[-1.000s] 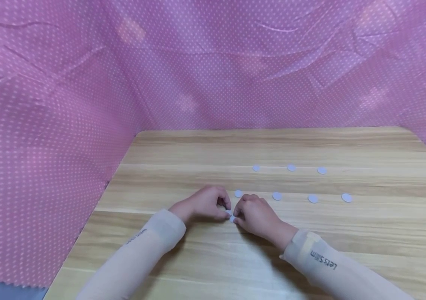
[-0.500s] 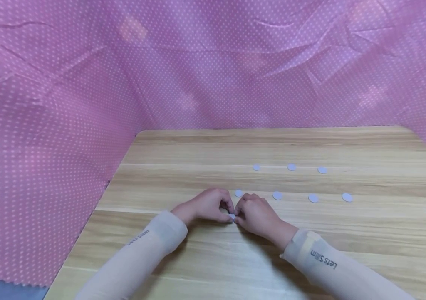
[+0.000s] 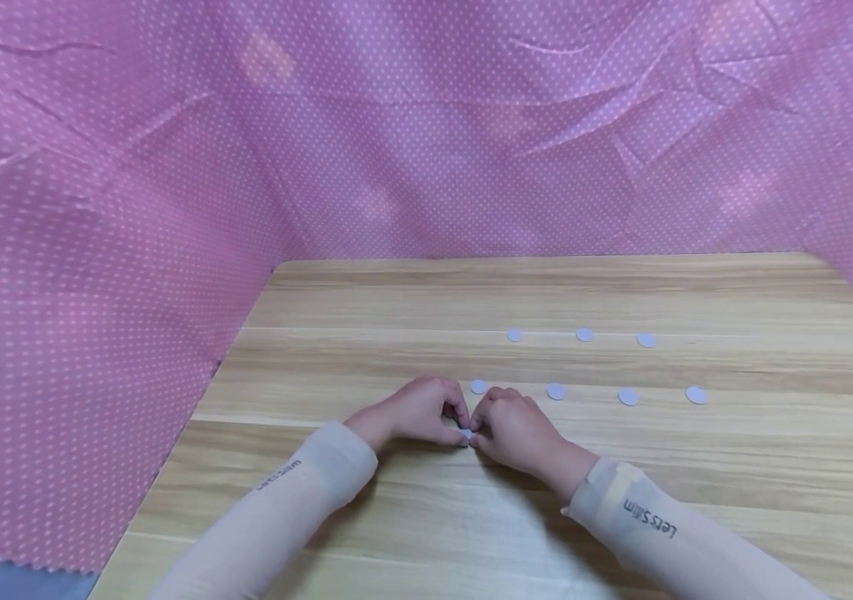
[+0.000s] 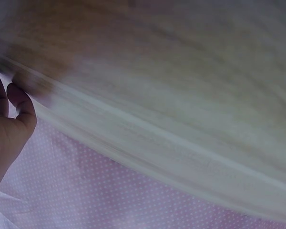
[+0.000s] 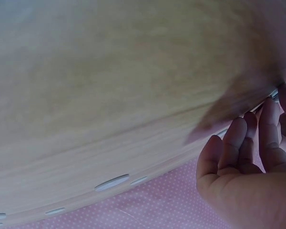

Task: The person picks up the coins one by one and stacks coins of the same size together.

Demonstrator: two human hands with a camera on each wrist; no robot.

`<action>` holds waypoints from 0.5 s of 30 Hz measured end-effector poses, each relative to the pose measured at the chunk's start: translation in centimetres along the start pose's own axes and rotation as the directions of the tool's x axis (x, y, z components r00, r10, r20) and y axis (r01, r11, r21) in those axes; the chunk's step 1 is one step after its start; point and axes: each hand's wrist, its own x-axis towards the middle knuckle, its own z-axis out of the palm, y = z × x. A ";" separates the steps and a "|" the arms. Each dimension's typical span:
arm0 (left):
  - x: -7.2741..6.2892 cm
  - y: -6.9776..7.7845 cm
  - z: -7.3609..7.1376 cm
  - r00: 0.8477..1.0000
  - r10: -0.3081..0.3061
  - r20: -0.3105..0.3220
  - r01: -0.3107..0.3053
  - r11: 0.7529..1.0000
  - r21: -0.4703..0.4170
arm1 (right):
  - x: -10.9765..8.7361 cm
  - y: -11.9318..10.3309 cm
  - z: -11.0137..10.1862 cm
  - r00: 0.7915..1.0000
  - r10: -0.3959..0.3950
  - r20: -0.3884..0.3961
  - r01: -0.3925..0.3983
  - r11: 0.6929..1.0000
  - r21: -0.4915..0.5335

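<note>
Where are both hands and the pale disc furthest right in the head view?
Left hand (image 3: pixel 421 409), head view: back of the hand.
Right hand (image 3: pixel 516 427), head view: back of the hand.
Rightmost disc (image 3: pixel 696 395), head view: upper face.

Left hand (image 3: pixel 421 408), right hand (image 3: pixel 518 429) close together, fingers (image 5: pixel 232 143) curled into pinches; whether touching, hard to tell.

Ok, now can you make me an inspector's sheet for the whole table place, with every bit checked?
Surface: light brown wood-grain table, flat.
Job's things: seven flat, round, pale discs, three in the far row and four in the nearer row, none touching another; one small, pale, flat piece between the fingertips, mostly hidden, so its shape is unclear.
Clutter: nothing seen.
Grippers: bare left hand and bare right hand, close together, both seeming to pinch the small piece.
Cables: nothing seen.
Surroundings: pink cloth with white dots, behind the table and along both sides.
</note>
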 end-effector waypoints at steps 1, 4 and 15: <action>0.0 0.0 0.0 1.000 0.000 -0.002 0.000 1.000 0.006 | 0.0 0.0 -0.1 1.000 -0.004 -0.002 0.004 1.000 0.000; 0.1 0.2 -0.1 1.000 -0.006 -0.006 0.006 1.000 0.020 | 0.0 0.1 -0.3 1.000 -0.014 -0.003 0.014 1.000 0.005; 0.3 0.4 -0.1 1.000 -0.030 -0.007 0.030 0.999 0.036 | 0.2 0.4 -0.8 0.999 -0.035 0.010 0.035 0.999 0.021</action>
